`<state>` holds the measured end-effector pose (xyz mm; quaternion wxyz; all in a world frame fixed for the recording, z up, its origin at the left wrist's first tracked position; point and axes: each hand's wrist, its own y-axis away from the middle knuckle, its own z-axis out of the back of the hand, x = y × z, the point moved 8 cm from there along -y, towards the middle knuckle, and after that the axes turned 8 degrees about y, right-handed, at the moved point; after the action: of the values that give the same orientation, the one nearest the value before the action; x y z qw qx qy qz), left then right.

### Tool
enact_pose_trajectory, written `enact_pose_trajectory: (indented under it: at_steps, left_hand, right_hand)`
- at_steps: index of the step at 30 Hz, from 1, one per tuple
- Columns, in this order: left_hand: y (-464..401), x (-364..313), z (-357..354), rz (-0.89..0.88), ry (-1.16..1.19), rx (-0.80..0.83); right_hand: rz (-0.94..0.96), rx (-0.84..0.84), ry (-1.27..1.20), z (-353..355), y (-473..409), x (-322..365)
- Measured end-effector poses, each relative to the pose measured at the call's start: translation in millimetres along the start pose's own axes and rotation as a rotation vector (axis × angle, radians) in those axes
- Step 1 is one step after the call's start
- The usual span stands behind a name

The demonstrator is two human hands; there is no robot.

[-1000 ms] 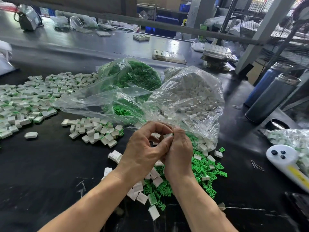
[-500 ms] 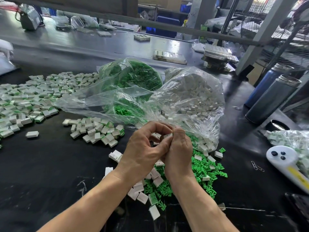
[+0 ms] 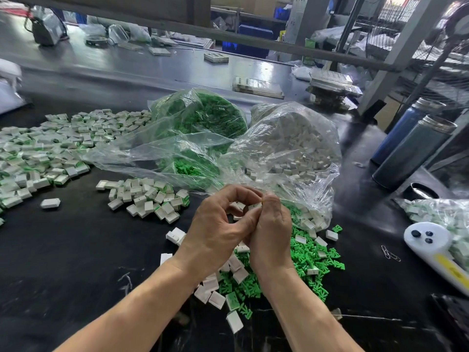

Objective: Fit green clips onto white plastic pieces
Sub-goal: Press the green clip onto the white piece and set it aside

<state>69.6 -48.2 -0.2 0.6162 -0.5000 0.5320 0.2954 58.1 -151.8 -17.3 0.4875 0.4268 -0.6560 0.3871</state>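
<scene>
Heaps of small white rectangular plastic pieces with green clips fitted (image 3: 43,151) lay spread at your far left on the black bench (image 3: 76,262), with one single white piece (image 3: 50,203) lying apart just in front of them. Nearer the middle sat a smaller cluster of the same white blocks (image 3: 148,198). Behind that cluster you had a clear plastic bag of loose green clips (image 3: 203,118), its mouth sagging open toward you.

Your left hand (image 3: 215,232) was raised above the bench, thumb and forefinger curled into a ring, pinching a small white plastic piece (image 3: 254,206) at the fingertips. Your right hand (image 3: 272,229) pressed up against it, fingers curled onto that same piece from the other side. Whether a clip was already seated in it, you could not tell from this angle, since your fingers covered most of it.

Under your wrists lay a loose scatter of bright green plastic clips (image 3: 309,255) mixed with bare white pieces (image 3: 215,298). Behind your hands stood a second clear bag full of white pieces (image 3: 291,148), spilling some out at its mouth.

Further right, two tall dark metal flasks (image 3: 413,148) stood upright side by side. Nearer you, a metal paper clip (image 3: 390,254) lay on the bench, beside a white handheld device with dark buttons (image 3: 426,240).
</scene>
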Motion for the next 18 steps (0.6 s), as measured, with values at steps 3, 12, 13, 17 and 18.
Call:
enact_pose_trajectory:
  at_steps: [3,12,13,17,18]
  left_hand:
    - [0,1,0,0.006,0.023,0.003]
    - [1,1,-1,0.037,0.055,0.034]
    - [1,1,-1,0.035,0.051,0.037]
    - [0,-2,2,0.025,-0.027,0.025]
    - [0,-2,3,0.029,-0.034,0.02]
  right_hand:
    - [0.011,0.013,0.009,-1,0,2]
    - [0.039,-0.064,0.108,3,2,4]
    - [0.036,-0.078,0.101,3,3,3]
    - [-0.083,-0.066,-0.014,3,8,-6]
    - [-0.125,-0.061,-0.026,4,10,-9]
